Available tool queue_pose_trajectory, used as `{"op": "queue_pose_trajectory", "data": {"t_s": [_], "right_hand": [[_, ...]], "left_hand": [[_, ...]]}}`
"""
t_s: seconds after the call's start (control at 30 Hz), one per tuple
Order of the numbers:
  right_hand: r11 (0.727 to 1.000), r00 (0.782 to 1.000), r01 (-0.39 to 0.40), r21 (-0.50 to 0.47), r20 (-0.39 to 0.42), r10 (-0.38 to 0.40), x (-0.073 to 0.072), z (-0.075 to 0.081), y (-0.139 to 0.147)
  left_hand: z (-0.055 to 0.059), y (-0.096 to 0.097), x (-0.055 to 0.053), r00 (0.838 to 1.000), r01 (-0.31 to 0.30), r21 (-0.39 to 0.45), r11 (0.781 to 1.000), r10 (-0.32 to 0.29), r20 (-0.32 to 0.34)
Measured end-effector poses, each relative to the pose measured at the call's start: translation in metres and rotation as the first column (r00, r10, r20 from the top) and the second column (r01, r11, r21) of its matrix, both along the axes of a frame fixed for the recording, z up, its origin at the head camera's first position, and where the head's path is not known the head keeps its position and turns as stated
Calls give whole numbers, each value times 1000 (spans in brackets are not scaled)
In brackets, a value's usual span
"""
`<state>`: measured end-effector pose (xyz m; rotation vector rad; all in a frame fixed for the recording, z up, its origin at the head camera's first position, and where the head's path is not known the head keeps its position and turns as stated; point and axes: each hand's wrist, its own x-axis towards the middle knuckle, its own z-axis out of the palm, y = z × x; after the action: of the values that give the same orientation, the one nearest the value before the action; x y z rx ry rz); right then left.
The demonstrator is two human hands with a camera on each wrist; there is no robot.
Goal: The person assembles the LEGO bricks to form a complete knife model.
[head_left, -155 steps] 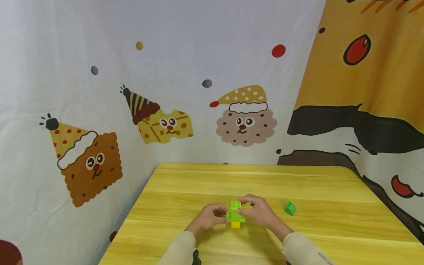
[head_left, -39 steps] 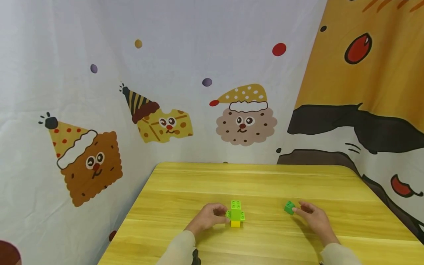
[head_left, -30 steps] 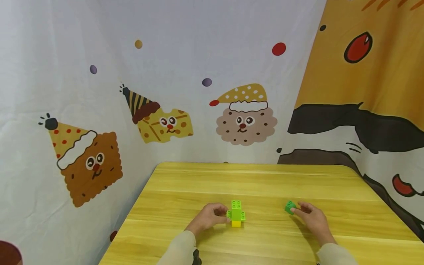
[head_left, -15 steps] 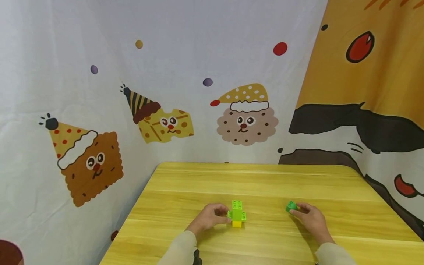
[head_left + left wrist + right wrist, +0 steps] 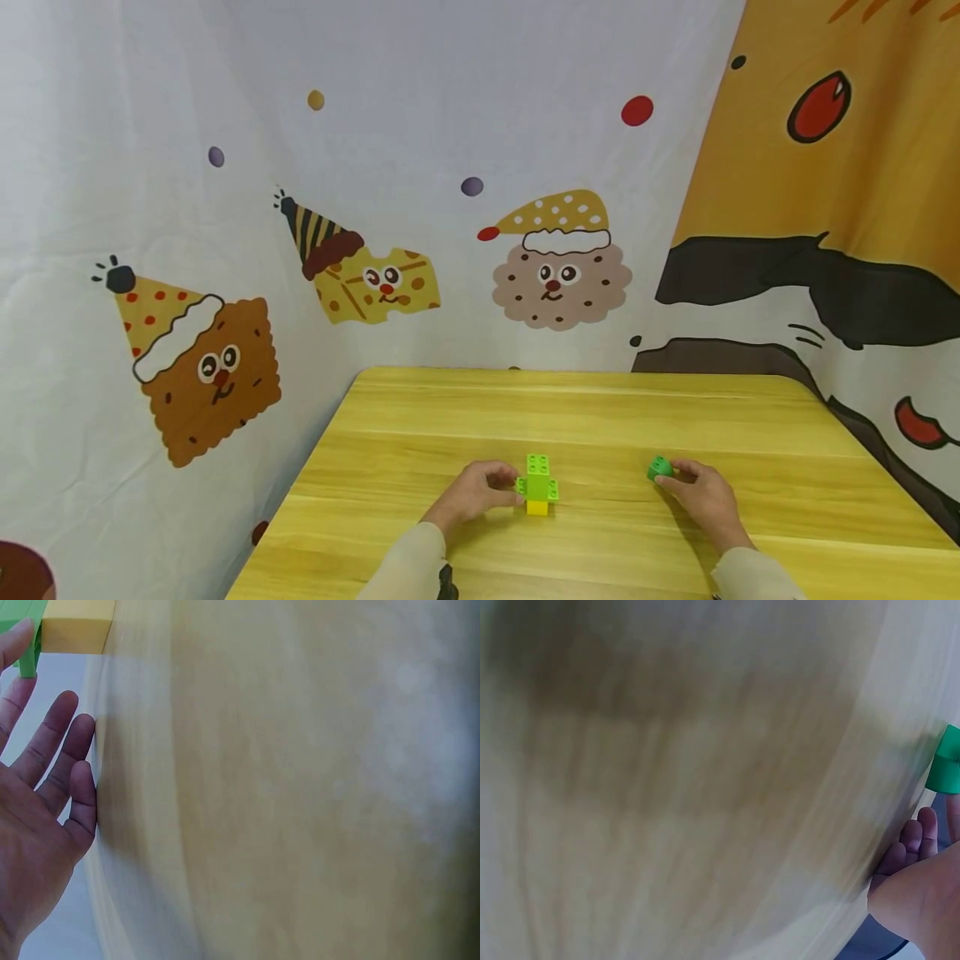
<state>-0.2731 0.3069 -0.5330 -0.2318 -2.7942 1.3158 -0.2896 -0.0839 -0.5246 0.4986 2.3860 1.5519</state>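
Note:
A small figure of toy building bricks (image 5: 537, 485) stands upright on the table, lime green above with side pieces sticking out and a yellow brick (image 5: 79, 630) at its base. My left hand (image 5: 474, 492) pinches its left side piece between thumb and index finger; the other fingers (image 5: 56, 739) spread loosely below. Off to the right, a darker green building brick (image 5: 659, 468) with studs on top is pinched by the thumb and fingertips of my right hand (image 5: 708, 500). In the right wrist view, this green brick (image 5: 945, 763) shows a curved side and is cut off by the frame edge.
The wood-patterned table (image 5: 585, 408) has rounded far corners. Behind it and along the left hangs a white cloth (image 5: 420, 100) printed with cartoon biscuits and cheese. An orange and black printed part (image 5: 862, 192) hangs on the right.
My right hand has left the lime green figure, moved right and taken hold of the darker green brick, which has turned slightly. My left hand has stayed at the figure.

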Motion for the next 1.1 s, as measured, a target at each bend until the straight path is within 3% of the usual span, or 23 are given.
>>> {"op": "queue_pose_trajectory", "data": {"t_s": [0.37, 0.67, 1.1], "right_hand": [[999, 1000, 11, -34, 29, -10, -1, 4, -6], [996, 1000, -22, -86, 13, 23, -4, 11, -23], [982, 992, -104, -159, -85, 91, -8, 27, -56]], "left_hand": [[1, 1, 1, 1000, -7, -1, 1000, 7, 6], [-1, 1, 0, 1000, -7, -3, 1000, 7, 4], [-1, 0, 1, 1000, -11, -12, 1000, 11, -10]]}}
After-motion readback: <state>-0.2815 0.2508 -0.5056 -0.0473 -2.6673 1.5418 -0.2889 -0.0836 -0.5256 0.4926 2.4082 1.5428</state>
